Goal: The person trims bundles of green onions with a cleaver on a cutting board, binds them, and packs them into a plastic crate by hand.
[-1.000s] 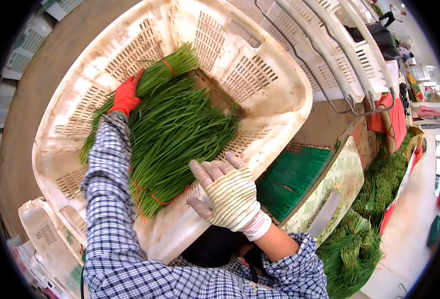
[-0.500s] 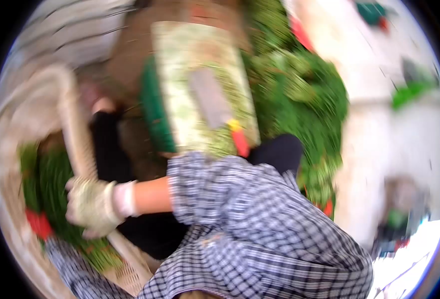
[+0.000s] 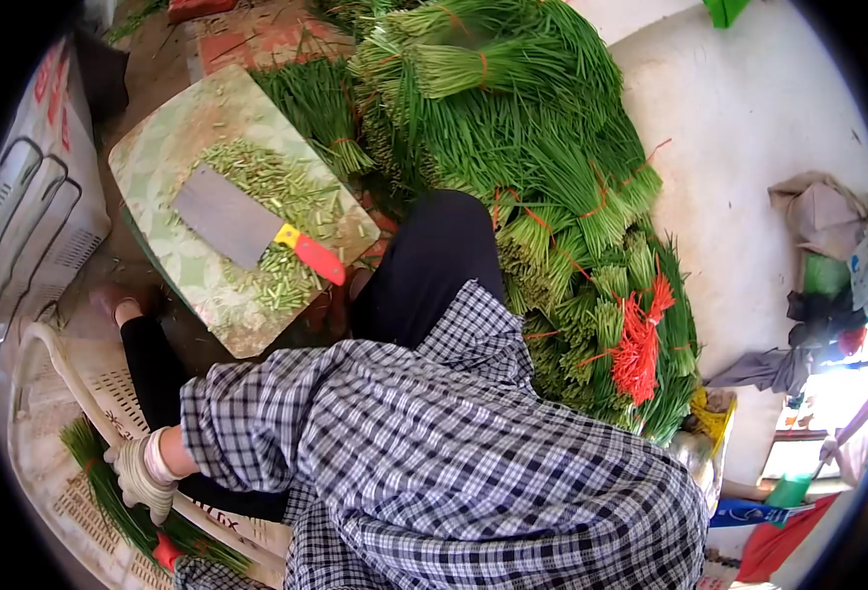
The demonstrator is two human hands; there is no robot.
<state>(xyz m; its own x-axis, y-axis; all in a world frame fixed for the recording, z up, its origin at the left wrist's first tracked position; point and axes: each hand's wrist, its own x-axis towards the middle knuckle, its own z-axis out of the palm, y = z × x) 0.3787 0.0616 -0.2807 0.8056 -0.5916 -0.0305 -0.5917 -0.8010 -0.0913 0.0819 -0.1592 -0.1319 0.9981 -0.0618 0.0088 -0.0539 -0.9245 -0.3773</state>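
Note:
My right hand (image 3: 146, 477), in a whitish knitted glove, reaches across my body to the left. Its fingers curl over a bundle of garlic chives (image 3: 109, 492) lying inside a white plastic basket (image 3: 65, 482). The basket's thick handle (image 3: 70, 374) passes close beside this hand. Lower down, my left arm's checked sleeve ends at a red patch (image 3: 166, 553) against the chives; the left hand's fingers are hidden. A cleaver (image 3: 227, 216) with a red and yellow handle rests on a cutting board (image 3: 149, 147) among chopped chive ends (image 3: 286, 192).
Tied chive bundles (image 3: 542, 108) are heaped along the white wall (image 3: 729, 128). A hank of red ties (image 3: 638, 339) lies on the heap. White crates (image 3: 55, 206) stand on the left. Bags and cloths (image 3: 822, 256) hang at the right.
The view has swung, and the board and chive heap show further left and sharper. Both arms appear lower, with the chives deeper in the basket. The cleaver stays on the board.

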